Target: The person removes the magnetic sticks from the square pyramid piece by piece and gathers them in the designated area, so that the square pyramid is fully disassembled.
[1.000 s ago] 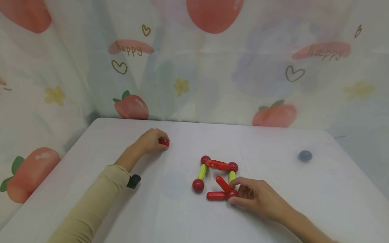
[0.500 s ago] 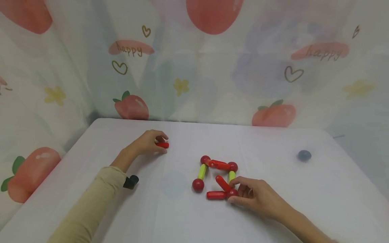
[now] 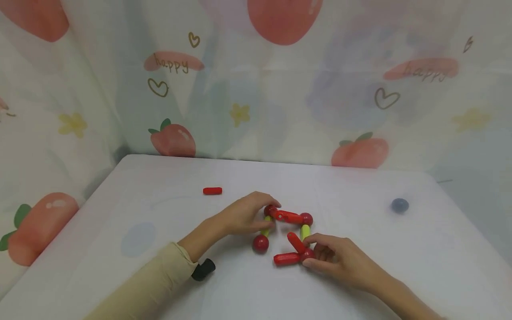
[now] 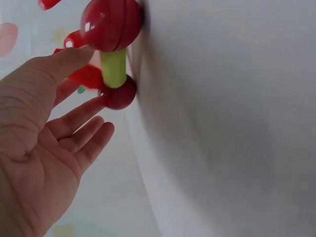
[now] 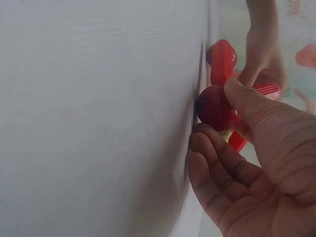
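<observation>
A magnetic stick-and-ball frame lies on the white table. My left hand (image 3: 248, 215) reaches over its left side, fingers spread loosely. Its index fingertip is by the far-left red ball (image 3: 270, 210); the thumb lies near the yellow-green stick (image 4: 114, 69). Nearer me on that side sits another red ball (image 3: 261, 244). My right hand (image 3: 340, 258) pinches the near-right red ball (image 5: 217, 107) between thumb and fingers. From that ball stick out a red stick (image 3: 286, 259) pointing left and another red stick (image 3: 296, 242) slanting inward. A jointed red piece (image 3: 289, 217) spans the far side.
A loose red stick (image 3: 212, 190) lies at the back left of the table. Far to the right is a dark blue-grey oval spot (image 3: 400, 205). The black wrist camera (image 3: 203, 270) hangs below my left wrist. Patterned cloth (image 3: 256, 89) hangs behind the table.
My left hand has let go of the red stick at the back left and moved right and nearer, to the frame. The right hand's ball and its sticks have shifted slightly.
</observation>
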Tool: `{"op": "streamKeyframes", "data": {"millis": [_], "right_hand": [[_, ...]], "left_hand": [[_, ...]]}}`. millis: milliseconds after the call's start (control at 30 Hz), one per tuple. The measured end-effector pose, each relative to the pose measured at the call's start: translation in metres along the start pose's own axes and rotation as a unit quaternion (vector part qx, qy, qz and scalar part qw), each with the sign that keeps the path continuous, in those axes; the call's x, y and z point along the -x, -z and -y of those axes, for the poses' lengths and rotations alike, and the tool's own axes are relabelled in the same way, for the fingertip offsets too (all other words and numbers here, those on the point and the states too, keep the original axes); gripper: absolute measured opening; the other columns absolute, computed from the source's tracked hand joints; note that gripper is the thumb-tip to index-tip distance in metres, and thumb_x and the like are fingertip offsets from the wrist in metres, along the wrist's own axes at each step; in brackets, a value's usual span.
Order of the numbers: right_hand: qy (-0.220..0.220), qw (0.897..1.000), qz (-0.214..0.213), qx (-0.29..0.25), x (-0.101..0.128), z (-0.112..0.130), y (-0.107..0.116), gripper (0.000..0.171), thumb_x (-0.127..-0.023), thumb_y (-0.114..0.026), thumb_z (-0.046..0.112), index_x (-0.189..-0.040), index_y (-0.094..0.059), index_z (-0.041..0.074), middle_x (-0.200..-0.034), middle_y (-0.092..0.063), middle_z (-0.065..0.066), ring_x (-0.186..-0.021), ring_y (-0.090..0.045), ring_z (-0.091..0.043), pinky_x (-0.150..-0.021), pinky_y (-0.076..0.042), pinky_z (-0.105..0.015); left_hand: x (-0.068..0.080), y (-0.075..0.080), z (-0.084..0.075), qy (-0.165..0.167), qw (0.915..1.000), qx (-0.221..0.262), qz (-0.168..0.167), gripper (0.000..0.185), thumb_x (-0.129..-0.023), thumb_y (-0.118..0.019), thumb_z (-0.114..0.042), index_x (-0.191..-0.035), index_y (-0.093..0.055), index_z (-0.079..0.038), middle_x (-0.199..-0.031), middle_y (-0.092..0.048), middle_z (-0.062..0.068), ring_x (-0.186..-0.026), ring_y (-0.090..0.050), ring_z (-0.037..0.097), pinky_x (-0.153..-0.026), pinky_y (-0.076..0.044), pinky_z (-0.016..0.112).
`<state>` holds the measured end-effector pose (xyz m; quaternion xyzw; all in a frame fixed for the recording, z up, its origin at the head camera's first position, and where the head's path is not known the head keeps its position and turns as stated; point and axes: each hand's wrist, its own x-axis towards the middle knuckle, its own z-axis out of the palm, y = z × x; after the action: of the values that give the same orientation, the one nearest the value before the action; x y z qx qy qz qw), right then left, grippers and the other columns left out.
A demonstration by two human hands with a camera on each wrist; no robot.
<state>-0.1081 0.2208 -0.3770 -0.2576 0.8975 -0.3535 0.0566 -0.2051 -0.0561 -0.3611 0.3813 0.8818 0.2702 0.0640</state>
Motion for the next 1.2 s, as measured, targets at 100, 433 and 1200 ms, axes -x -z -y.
{"op": "streamKeyframes", "data": {"millis": [100, 433, 1200], "right_hand": [[0.009, 1.0, -0.002, -0.005, 0.0, -0.001, -0.002, 0.035, -0.091, -0.078, 0.037, -0.12, -0.068, 0.019, -0.084, -0.063, 0.016, -0.076, -0.059, -0.002, -0.069, -0.053, -0.022], [-0.006, 1.0, -0.004, 0.025, 0.003, -0.005, 0.004, 0.037, -0.091, -0.078, 0.038, -0.122, -0.067, 0.021, -0.087, -0.064, 0.019, -0.08, -0.06, -0.001, -0.074, -0.055, -0.023], [0.001, 1.0, -0.001, 0.013, 0.003, -0.005, 0.003, 0.036, -0.09, -0.079, 0.035, -0.121, -0.068, 0.02, -0.085, -0.062, 0.017, -0.079, -0.059, -0.002, -0.07, -0.053, -0.022]], "left_hand": [[-0.004, -0.008, -0.001, 0.012, 0.9998, -0.015, -0.008, 0.035, -0.09, -0.08, -0.024, -0.122, -0.069, -0.015, -0.111, -0.067, -0.004, -0.103, -0.058, 0.013, -0.091, -0.052, 0.025], [0.004, -0.01, 0.008, 0.024, 0.9921, 0.115, -0.042, 0.018, -0.096, -0.073, -0.018, -0.113, -0.069, -0.013, -0.102, -0.07, -0.004, -0.1, -0.067, 0.012, -0.089, -0.056, 0.024], [0.015, -0.007, 0.029, 0.118, 0.9804, 0.122, -0.1, 0.027, -0.084, -0.085, -0.016, -0.101, -0.064, -0.013, -0.084, -0.065, -0.003, -0.072, -0.059, 0.015, -0.062, -0.055, 0.024]]}}
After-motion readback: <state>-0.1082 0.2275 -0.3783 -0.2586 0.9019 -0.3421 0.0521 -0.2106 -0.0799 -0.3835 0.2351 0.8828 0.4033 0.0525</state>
